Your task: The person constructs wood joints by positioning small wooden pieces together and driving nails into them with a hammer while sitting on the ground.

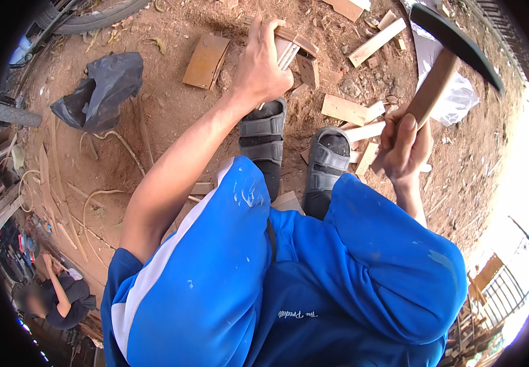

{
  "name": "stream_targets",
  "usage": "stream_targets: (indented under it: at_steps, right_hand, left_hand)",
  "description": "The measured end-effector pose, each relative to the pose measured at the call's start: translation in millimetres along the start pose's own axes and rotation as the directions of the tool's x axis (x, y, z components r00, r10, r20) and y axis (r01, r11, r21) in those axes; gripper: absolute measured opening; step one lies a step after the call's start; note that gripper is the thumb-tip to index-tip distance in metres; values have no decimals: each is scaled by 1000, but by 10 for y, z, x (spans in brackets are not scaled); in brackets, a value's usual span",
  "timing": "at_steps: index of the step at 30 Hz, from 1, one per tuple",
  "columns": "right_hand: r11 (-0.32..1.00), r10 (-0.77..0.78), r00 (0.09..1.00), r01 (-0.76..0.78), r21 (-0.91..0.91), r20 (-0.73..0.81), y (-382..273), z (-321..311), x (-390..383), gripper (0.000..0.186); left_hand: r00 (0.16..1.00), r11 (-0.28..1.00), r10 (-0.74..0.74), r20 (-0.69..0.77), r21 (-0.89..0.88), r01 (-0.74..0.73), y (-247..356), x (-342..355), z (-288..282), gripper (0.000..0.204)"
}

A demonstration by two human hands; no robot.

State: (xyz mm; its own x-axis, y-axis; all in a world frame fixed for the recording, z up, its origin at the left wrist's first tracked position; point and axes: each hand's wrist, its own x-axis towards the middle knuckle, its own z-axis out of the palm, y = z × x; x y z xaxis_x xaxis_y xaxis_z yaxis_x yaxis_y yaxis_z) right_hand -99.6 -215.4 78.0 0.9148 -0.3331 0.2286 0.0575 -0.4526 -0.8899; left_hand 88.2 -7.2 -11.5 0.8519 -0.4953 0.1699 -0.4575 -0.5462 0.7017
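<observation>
My left hand [261, 68] is closed around a small wooden piece [299, 41] beyond my left foot. Its brown top board shows past my fingers, with pale, thin strips under it; my hand hides the rest. Raised on the right, a hammer [434, 88] with a wooden handle and a long, curved black head is gripped in my right hand [404, 145]. The fingers wrap the lower handle, and the head points up and away from me. Below the left hand are my sandalled feet [263, 131], either side of bare soil.
A brown wooden block [206, 61] lies left of my left hand. Several offcuts [345, 110] are scattered around my right foot, and a pale plank [377, 43] lies farther off. At left are a black plastic bag [108, 85] and a tyre [96, 19]. Another person [62, 300] sits at lower left.
</observation>
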Motion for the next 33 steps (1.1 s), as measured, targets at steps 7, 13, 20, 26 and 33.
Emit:
stream_targets:
  at_steps: [7, 13, 20, 26, 33]
  right_hand:
    - [814, 51, 926, 179, -552, 374, 477, 262, -345, 14]
    - [937, -64, 989, 105, -334, 130, -218, 243, -40, 14]
    - [687, 39, 848, 361, -630, 529, 670, 282, -535, 27]
    - [946, -71, 983, 121, -301, 172, -73, 285, -192, 24]
    - [822, 351, 792, -5, -570, 500, 342, 247, -251, 22]
  left_hand:
    - [996, 992, 11, -93, -128, -23, -152, 62, -19, 78]
    - [981, 994, 81, -179, -56, -92, -146, -77, -75, 76]
    - [986, 997, -13, -168, -72, 1, -208, -113, -60, 80]
    - [983, 988, 22, -185, -145, -50, -180, -120, -112, 82]
    - [973, 989, -91, -211, -134, 63, -142, -167, -58, 82]
